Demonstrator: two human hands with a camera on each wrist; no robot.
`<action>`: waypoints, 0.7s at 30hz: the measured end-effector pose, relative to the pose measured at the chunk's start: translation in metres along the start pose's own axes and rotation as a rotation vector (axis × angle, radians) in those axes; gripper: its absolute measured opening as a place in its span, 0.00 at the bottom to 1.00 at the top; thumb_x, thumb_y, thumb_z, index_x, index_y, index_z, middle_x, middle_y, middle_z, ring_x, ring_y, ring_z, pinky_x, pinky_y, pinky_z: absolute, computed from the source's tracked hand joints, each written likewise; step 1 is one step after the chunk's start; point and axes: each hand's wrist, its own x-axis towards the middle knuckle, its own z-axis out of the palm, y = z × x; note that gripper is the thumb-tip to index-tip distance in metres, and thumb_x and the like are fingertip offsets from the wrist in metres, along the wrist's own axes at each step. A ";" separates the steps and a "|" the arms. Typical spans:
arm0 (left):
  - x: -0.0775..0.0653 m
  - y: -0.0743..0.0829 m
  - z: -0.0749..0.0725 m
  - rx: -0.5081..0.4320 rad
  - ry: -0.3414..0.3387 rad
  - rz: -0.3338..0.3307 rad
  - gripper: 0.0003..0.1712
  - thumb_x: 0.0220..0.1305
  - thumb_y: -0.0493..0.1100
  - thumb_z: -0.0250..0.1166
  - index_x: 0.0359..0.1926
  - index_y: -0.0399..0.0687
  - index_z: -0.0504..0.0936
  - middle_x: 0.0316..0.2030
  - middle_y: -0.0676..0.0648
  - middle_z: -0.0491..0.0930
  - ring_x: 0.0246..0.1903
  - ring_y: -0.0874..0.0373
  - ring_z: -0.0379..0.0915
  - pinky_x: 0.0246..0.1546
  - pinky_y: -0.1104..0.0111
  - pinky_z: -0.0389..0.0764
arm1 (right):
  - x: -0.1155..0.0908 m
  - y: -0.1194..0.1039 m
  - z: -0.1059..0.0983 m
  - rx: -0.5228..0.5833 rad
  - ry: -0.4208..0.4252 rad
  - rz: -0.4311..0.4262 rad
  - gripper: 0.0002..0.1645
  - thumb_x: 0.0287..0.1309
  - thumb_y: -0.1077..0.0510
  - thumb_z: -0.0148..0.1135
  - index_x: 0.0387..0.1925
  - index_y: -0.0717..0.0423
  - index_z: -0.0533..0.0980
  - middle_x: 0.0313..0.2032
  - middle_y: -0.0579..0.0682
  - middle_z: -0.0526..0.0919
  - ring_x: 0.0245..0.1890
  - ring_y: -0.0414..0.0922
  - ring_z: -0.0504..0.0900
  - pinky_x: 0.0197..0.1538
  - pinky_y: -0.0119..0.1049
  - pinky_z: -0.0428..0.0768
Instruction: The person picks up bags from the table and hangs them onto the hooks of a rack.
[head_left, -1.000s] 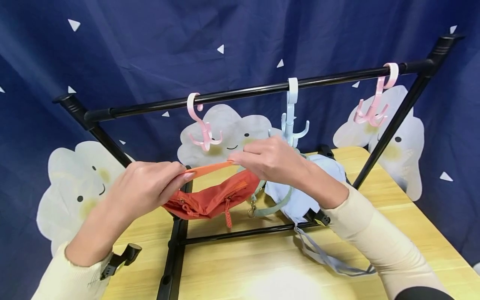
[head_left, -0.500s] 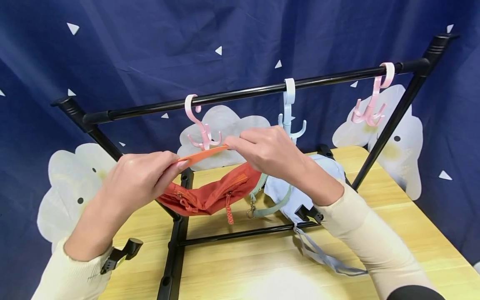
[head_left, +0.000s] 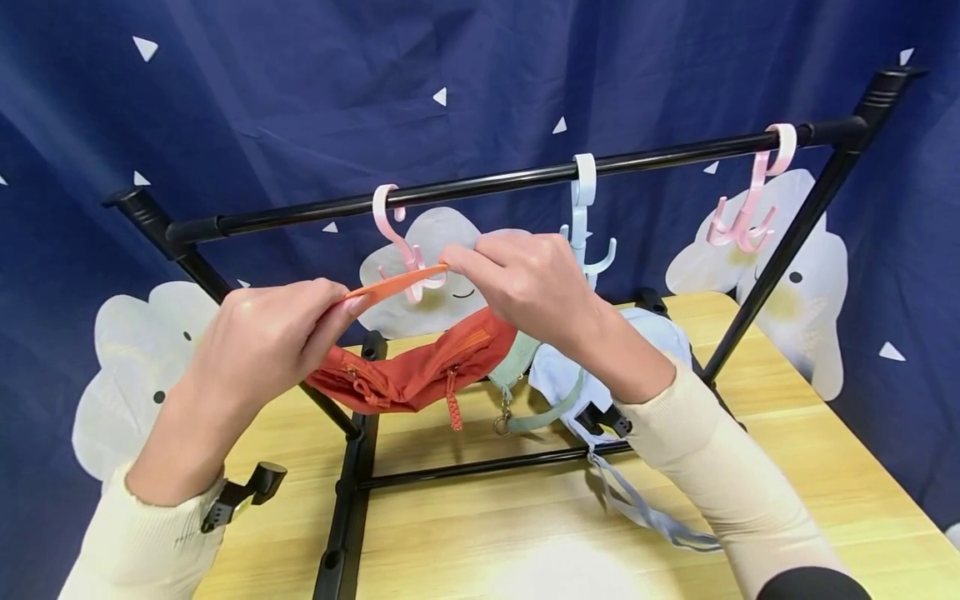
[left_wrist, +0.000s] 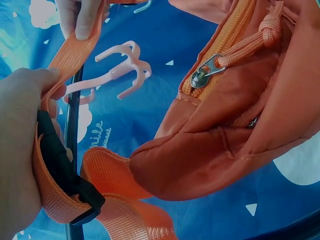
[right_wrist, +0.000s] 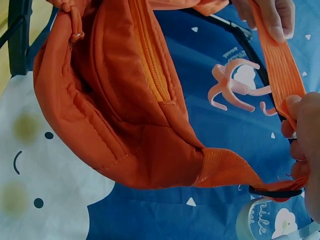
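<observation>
Between my two hands a stretch of orange webbing strap (head_left: 393,286) is held taut, and a red-orange waist bag (head_left: 420,371) hangs below it. My left hand (head_left: 258,346) pinches one end of that stretch between thumb and fingers. A black buckle (left_wrist: 65,170) on the strap lies against this palm in the left wrist view. My right hand (head_left: 532,287) pinches the other end, thumb on the webbing. Just behind the strap, a pink multi-prong hook (head_left: 408,250) hangs from the black rail (head_left: 480,187). The bag's zipper (right_wrist: 150,55) faces the right wrist camera.
A light blue hook (head_left: 581,217) and another pink hook (head_left: 750,200) hang farther right on the rail. A pale blue bag (head_left: 652,333) with a green strap (head_left: 551,417) beside it rests on the wooden table (head_left: 480,542). A blue curtain (head_left: 300,100) stands behind.
Both hands have risen and shifted slightly left, carrying the strap and the waist bag up. The strap now overlaps the left pink hook's lower prongs in the head view.
</observation>
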 end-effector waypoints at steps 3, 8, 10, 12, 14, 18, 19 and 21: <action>0.002 -0.002 0.000 -0.016 -0.025 -0.021 0.24 0.82 0.53 0.52 0.33 0.41 0.82 0.17 0.54 0.65 0.15 0.66 0.55 0.14 0.73 0.59 | 0.001 0.002 0.003 -0.035 0.015 0.006 0.18 0.66 0.73 0.50 0.39 0.54 0.83 0.16 0.46 0.68 0.14 0.42 0.63 0.15 0.34 0.56; 0.005 -0.003 0.000 -0.016 -0.039 -0.043 0.13 0.74 0.44 0.64 0.34 0.40 0.83 0.17 0.53 0.66 0.15 0.65 0.56 0.15 0.73 0.60 | 0.002 0.005 0.007 -0.065 0.014 0.025 0.18 0.67 0.73 0.50 0.39 0.53 0.83 0.16 0.46 0.69 0.15 0.43 0.65 0.15 0.34 0.57; 0.006 -0.003 0.001 -0.012 -0.040 -0.054 0.10 0.71 0.42 0.67 0.34 0.40 0.83 0.17 0.52 0.66 0.15 0.65 0.56 0.15 0.72 0.61 | 0.003 0.005 0.008 -0.078 0.000 0.037 0.18 0.67 0.73 0.49 0.39 0.53 0.83 0.17 0.47 0.69 0.15 0.43 0.65 0.15 0.34 0.58; 0.007 -0.003 0.001 -0.012 -0.043 -0.068 0.07 0.68 0.40 0.70 0.35 0.40 0.83 0.17 0.52 0.67 0.15 0.64 0.57 0.15 0.72 0.61 | 0.004 0.005 0.008 -0.094 -0.022 0.050 0.20 0.68 0.73 0.47 0.41 0.53 0.83 0.18 0.47 0.72 0.16 0.44 0.67 0.15 0.34 0.59; 0.008 -0.003 0.002 -0.012 -0.048 -0.084 0.06 0.66 0.38 0.71 0.35 0.40 0.83 0.17 0.51 0.67 0.15 0.64 0.57 0.15 0.72 0.61 | 0.005 0.005 0.009 -0.107 -0.046 0.065 0.20 0.69 0.72 0.46 0.44 0.53 0.83 0.20 0.48 0.75 0.17 0.45 0.69 0.15 0.35 0.60; 0.007 -0.003 0.004 -0.018 -0.056 -0.102 0.07 0.65 0.38 0.72 0.34 0.39 0.83 0.17 0.51 0.68 0.14 0.64 0.57 0.14 0.73 0.62 | 0.005 0.005 0.013 -0.119 -0.080 0.094 0.17 0.74 0.68 0.48 0.46 0.53 0.82 0.24 0.49 0.79 0.18 0.46 0.71 0.15 0.35 0.63; 0.007 -0.003 0.005 -0.020 -0.059 -0.104 0.07 0.65 0.38 0.72 0.34 0.39 0.83 0.17 0.50 0.68 0.14 0.64 0.57 0.14 0.73 0.62 | 0.005 0.005 0.014 -0.123 -0.086 0.102 0.16 0.75 0.67 0.48 0.47 0.53 0.82 0.24 0.49 0.79 0.18 0.46 0.72 0.15 0.35 0.64; 0.007 -0.003 0.007 -0.023 -0.060 -0.102 0.07 0.66 0.38 0.71 0.34 0.38 0.83 0.17 0.50 0.68 0.14 0.63 0.57 0.14 0.73 0.62 | 0.004 0.005 0.016 -0.126 -0.099 0.120 0.16 0.76 0.67 0.48 0.47 0.54 0.82 0.25 0.49 0.81 0.19 0.47 0.73 0.15 0.36 0.66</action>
